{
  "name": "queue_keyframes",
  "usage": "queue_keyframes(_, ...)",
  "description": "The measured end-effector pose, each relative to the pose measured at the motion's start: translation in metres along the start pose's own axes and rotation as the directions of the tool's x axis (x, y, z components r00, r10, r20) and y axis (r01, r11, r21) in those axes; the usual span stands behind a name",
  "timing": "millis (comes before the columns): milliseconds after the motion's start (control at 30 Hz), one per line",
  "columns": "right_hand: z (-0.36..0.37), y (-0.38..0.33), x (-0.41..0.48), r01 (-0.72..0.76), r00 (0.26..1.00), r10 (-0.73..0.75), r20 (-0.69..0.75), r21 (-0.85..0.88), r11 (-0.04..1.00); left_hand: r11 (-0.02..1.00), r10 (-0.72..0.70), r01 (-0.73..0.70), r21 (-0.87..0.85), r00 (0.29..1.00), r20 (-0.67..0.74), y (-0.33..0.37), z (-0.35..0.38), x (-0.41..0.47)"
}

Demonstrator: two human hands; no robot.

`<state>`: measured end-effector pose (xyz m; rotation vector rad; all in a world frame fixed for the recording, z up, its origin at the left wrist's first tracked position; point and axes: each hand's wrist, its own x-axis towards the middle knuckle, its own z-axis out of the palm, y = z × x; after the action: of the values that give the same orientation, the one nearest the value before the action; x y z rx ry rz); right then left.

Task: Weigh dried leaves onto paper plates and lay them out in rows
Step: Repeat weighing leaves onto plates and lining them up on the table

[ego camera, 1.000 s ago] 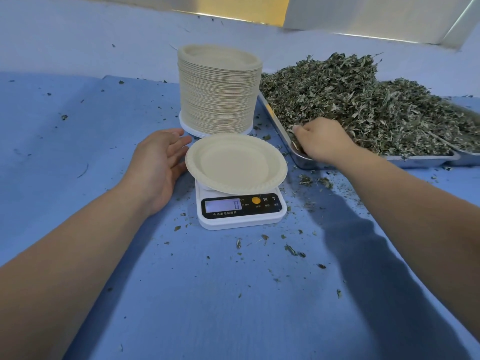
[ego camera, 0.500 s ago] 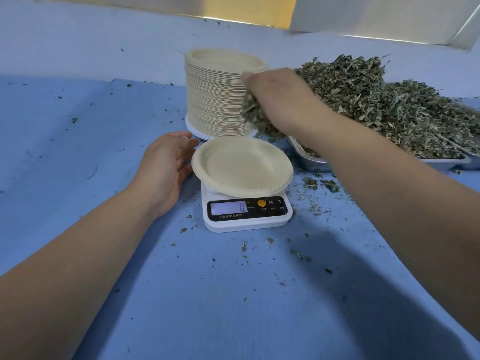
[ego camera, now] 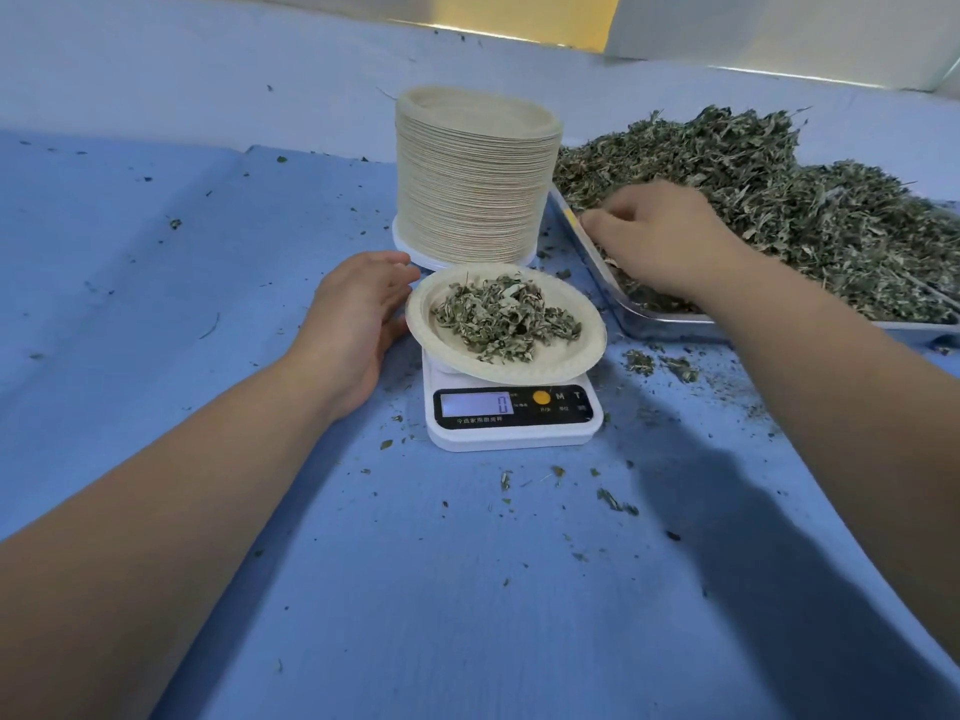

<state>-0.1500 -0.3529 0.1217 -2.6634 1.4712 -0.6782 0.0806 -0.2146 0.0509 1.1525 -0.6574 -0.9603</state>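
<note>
A paper plate sits on a small white scale whose display reads 0. A loose heap of dried leaves lies on the plate. My left hand rests open on the blue cloth, its fingertips at the plate's left rim. My right hand reaches into the metal tray at the near edge of the big pile of dried leaves; its fingers curl down into the leaves, and what they hold is hidden.
A tall stack of paper plates stands just behind the scale. Leaf crumbs are scattered over the blue cloth around and in front of the scale. A second tray edge shows at far right.
My right hand carried a handful of leaves from the tray over the plate, dropped it there, and went back to the tray. The left hand stayed beside the plate.
</note>
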Motion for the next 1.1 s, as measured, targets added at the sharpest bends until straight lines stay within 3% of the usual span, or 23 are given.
queue_keyframes(100, 0.022, 0.039, -0.009, -0.187, 0.958, 0.216, 0.189, -0.16, 0.969, 1.0, 0.004, -0.004, 0.009, 1.0, -0.003, 0.001, 0.001, -0.001)
queue_keyframes(167, 0.033, 0.048, -0.015, -0.233, 0.933, 0.262, 0.246, -0.143, 0.962, 1.0, 0.007, -0.007, 0.01, 1.0, -0.002, 0.0, 0.001, -0.001)
queue_keyframes(300, 0.038, 0.047, -0.017, -0.188, 0.957, 0.206, 0.207, -0.103, 0.977, 1.0, 0.018, -0.018, 0.014, 1.0, -0.002, 0.0, 0.001, -0.001)
queue_keyframes(600, 0.047, 0.035, -0.036, -0.096, 0.99, 0.073, -0.123, -0.194, 0.976, 0.999, 0.032, -0.032, 0.015, 0.999, 0.004, -0.003, 0.001, 0.001)
queue_keyframes(867, 0.042, 0.038, -0.039, -0.028, 0.988, 0.0, -0.153, -0.183, 0.983, 0.998, 0.035, -0.035, 0.052, 0.999, 0.003, -0.002, 0.001, 0.001)
queue_keyframes(933, 0.043, 0.039, -0.039, -0.025, 0.988, -0.001, -0.155, -0.166, 0.986, 0.988, 0.08, -0.078, 0.136, 0.997, -0.006, -0.003, 0.002, 0.001)
queue_keyframes(1000, 0.044, 0.04, -0.039, -0.03, 0.987, 0.004, -0.159, -0.162, 0.986, 0.914, 0.224, -0.218, 0.341, 0.974, 0.022, -0.004, 0.0, -0.001)
queue_keyframes(1100, 0.047, 0.041, -0.04, -0.026, 0.985, 0.0, -0.17, -0.154, 0.988, 0.627, 0.432, -0.515, 0.585, 0.854, 0.289, -0.002, -0.003, -0.01)
